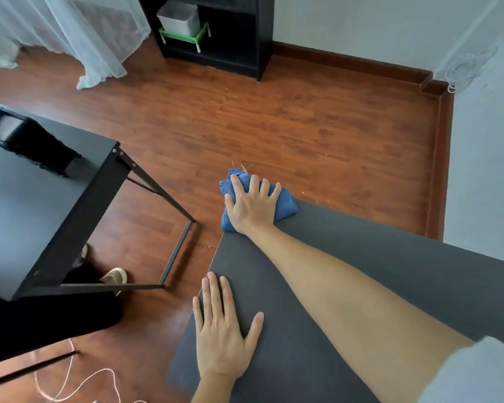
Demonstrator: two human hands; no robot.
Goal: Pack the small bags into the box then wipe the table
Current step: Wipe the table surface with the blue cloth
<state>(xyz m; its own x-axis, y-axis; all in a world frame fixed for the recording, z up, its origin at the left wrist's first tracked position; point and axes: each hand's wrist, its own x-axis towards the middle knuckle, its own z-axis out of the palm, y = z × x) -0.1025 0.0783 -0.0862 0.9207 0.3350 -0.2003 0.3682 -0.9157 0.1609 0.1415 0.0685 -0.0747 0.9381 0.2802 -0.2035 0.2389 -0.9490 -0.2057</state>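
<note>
My right hand presses flat on a crumpled blue cloth at the far corner of the dark grey table. Part of the cloth hangs over the table's corner edge. My left hand rests palm down with fingers spread near the table's left edge, holding nothing. A black box lies on a second dark table at the left, its open end facing away. No small bags show in view.
Wooden floor lies between the two tables. A black shelf with a white bin on a green rack stands against the far wall. A white cord trails on the floor at lower left. A slippered foot shows under the left table.
</note>
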